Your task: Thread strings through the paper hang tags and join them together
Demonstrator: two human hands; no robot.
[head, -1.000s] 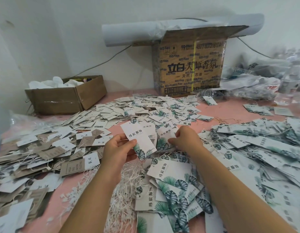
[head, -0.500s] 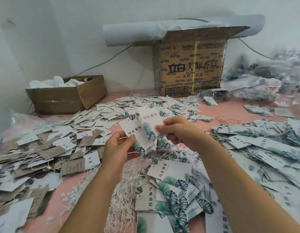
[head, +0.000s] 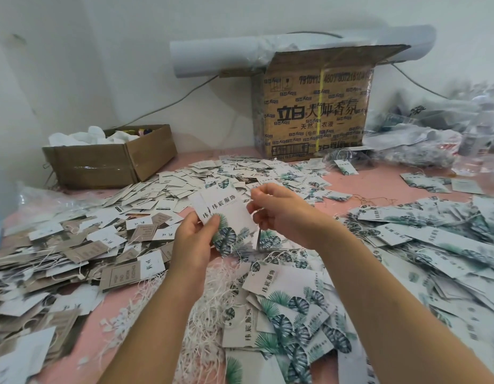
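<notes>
soft even daylight, wide-angle warp, blurred edges.

Two slim forearms (head: 162, 314), bare skin all the way from the wrists to where they pass out of sight near the elbows. The left hand (head: 196, 239) and the right hand (head: 282, 214) are bare as well, with slender fingers (head: 261, 189); the nails are too small to judge

Second tag (head: 229, 213) now off the pile (head: 272, 241) and atop the first tag (head: 197, 207), between left hand (head: 194, 243) and right hand (head: 283, 214).
</notes>
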